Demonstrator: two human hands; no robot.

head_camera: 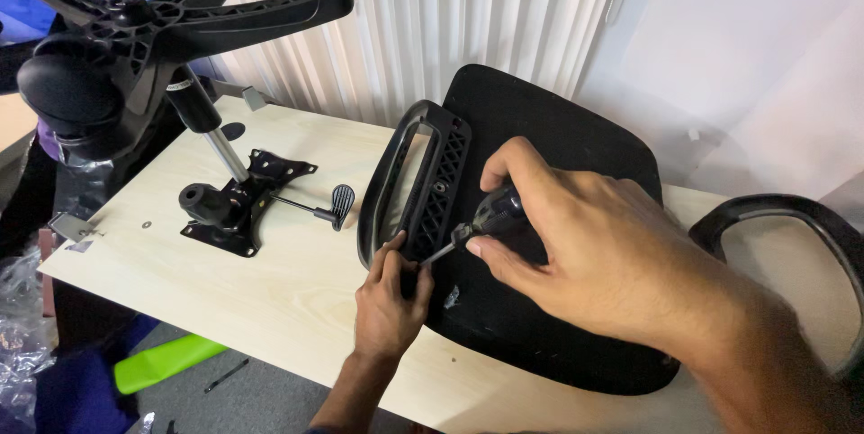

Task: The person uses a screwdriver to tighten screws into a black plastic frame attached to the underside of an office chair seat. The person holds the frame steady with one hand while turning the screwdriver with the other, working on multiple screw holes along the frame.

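A black plastic armrest [416, 184], a loop with a ribbed mounting face, stands on edge against the near left rim of a black chair seat [549, 218] that lies upside down on a pale wooden table [270, 290]; the right hand [576, 254] is closed around the dark handle of a screwdriver [477, 223], whose thin shaft slants down and left to the lower end of the armrest; the left hand [389, 299] reaches up from the table's near edge, its fingers curled and pinching at the armrest's lower corner, just beside the screwdriver's tip; whether the tip sits in a screw is too small to tell; a second armrest [792, 218] curves at the right edge, partly behind the right forearm; to the left on the table lies a black metal tilt mechanism [243, 205] with a paddle-ended lever [340, 205], and a gas lift cylinder [211, 133] rises from it to an upturned star base [171, 16] with castors; white vertical blinds [432, 20] hang behind; a bright green object [162, 362] lies on the floor below the table.
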